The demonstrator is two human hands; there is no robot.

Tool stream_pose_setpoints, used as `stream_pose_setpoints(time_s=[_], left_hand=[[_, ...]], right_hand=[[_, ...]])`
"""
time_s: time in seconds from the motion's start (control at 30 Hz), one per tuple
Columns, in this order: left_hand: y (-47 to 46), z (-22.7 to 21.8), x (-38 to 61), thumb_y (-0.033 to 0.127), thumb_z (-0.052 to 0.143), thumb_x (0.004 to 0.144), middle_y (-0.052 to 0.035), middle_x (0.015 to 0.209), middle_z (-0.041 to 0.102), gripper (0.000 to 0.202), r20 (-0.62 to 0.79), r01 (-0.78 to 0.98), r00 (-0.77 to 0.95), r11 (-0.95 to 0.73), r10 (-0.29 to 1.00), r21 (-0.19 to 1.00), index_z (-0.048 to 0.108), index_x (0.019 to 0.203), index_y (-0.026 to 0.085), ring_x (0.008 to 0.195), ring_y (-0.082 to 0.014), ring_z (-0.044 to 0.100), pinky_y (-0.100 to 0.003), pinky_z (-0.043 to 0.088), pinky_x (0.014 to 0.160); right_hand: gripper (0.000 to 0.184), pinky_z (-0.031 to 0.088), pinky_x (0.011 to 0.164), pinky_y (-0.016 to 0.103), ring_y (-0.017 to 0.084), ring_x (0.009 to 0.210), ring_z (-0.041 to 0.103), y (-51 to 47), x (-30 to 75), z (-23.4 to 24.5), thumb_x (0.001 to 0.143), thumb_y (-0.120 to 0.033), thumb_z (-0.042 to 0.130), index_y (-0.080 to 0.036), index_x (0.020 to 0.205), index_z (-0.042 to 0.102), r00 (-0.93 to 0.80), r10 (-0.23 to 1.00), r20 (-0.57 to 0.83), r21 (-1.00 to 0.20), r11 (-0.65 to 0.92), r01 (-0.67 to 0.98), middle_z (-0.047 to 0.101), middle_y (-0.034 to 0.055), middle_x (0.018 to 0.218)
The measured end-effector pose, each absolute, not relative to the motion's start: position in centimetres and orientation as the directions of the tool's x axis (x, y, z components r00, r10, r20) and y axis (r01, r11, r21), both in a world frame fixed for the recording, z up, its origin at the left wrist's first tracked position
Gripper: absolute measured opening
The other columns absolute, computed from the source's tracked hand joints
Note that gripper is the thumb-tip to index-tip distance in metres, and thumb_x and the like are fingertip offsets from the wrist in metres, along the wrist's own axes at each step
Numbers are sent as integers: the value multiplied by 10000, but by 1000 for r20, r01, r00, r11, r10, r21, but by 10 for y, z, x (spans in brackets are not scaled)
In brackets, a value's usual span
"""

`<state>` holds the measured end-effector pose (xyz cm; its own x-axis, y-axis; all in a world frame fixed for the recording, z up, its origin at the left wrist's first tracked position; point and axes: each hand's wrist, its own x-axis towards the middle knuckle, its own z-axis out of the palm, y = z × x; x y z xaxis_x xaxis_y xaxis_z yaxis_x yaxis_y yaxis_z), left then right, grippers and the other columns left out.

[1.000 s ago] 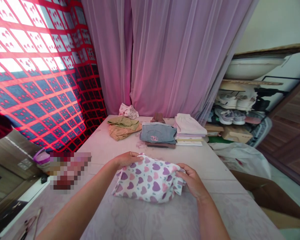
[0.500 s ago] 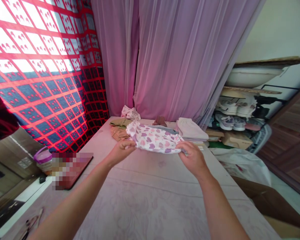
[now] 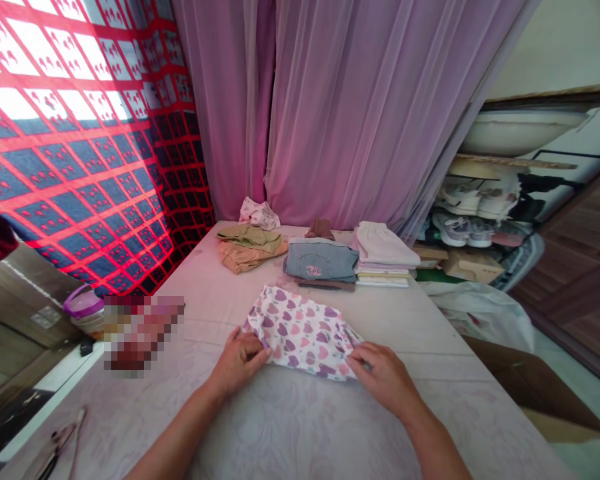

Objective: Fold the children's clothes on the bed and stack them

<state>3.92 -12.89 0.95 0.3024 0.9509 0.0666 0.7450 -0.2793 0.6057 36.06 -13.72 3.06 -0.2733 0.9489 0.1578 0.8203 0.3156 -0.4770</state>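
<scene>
A white garment (image 3: 300,330) printed with purple and pink hearts lies spread on the pale bed surface (image 3: 290,427). Its exact kind does not show. At its near left corner my left hand (image 3: 241,360) pinches the edge between thumb and fingers. My right hand (image 3: 383,373) grips the near right corner the same way. Beyond the garment sits folded blue-grey clothing (image 3: 321,261) with a pink print. A stack of folded white clothes (image 3: 385,247) stands to its right, and green and orange garments (image 3: 253,248) lie to its left.
A crumpled pink-patterned cloth (image 3: 259,213) lies by the purple curtain (image 3: 355,120). On the left are a blurred red item (image 3: 143,337) and a cable (image 3: 75,437). Shelves with shoes (image 3: 463,227), a plastic bag (image 3: 485,313) and a cardboard box (image 3: 535,387) stand beyond the right edge.
Both hands have brought the heart-print garment down and nearer, from raised in front of the stacks onto the bed. The blue-grey clothing behind it now shows fully.
</scene>
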Motion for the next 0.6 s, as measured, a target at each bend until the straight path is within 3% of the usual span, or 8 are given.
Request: stream_pose_setpoints(time_s=[0.13,0.27,0.33,0.4,0.5,0.53,0.6], left_hand=[[-130,8,38,460,445,888,20,696,663,423,134,771,206,-245,969,587,610,591,209,726,-154,606,-447,291,1043],[-132,5,38,476,455,875,18,604,623,413,194,767,140,-230,971,599,562,578,209,648,-158,589,-362,428,886],[-131,2,39,494,507,839,12,625,626,349,226,769,57,-188,972,611,550,634,215,647,-168,593,-335,464,794],[-131,0,41,492,569,797,-3,736,672,270,255,756,-9,-160,967,635,591,826,225,719,-190,626,-323,479,749],[-131,-5,44,456,616,772,-21,860,697,541,287,755,-36,-162,957,635,496,1248,227,819,-211,644,-331,488,753],[-131,-6,44,440,608,782,-17,845,693,592,298,766,-32,-169,954,621,457,1312,224,805,-207,642,-332,489,754],[-130,-9,44,406,569,813,-6,773,677,500,327,785,-2,-201,945,587,520,1279,231,748,-191,631,-326,487,748]], right_hand=[[275,422,738,304,208,841,613,-124,362,23,862,-439,467,-229,864,644,33,932,362,-498,164,851,675,59,866],[441,419,766,340,249,922,612,-116,352,12,794,-493,556,-198,1118,601,84,950,302,-461,69,885,685,89,1010],[408,398,768,350,252,900,612,-115,344,11,784,-478,584,-208,1088,618,78,959,273,-393,37,919,698,81,976],[330,374,754,351,249,860,608,-116,336,9,787,-455,598,-216,1010,643,89,950,298,-326,14,945,707,76,909],[192,341,732,330,219,797,587,-123,330,5,829,-381,575,-217,875,663,46,912,407,-245,61,968,701,66,798],[174,335,725,319,207,784,581,-126,329,3,846,-353,558,-214,843,663,8,893,450,-228,106,968,696,62,782],[194,331,717,297,184,772,578,-132,329,-2,881,-318,514,-203,825,660,-77,849,522,-216,219,952,692,56,787]])
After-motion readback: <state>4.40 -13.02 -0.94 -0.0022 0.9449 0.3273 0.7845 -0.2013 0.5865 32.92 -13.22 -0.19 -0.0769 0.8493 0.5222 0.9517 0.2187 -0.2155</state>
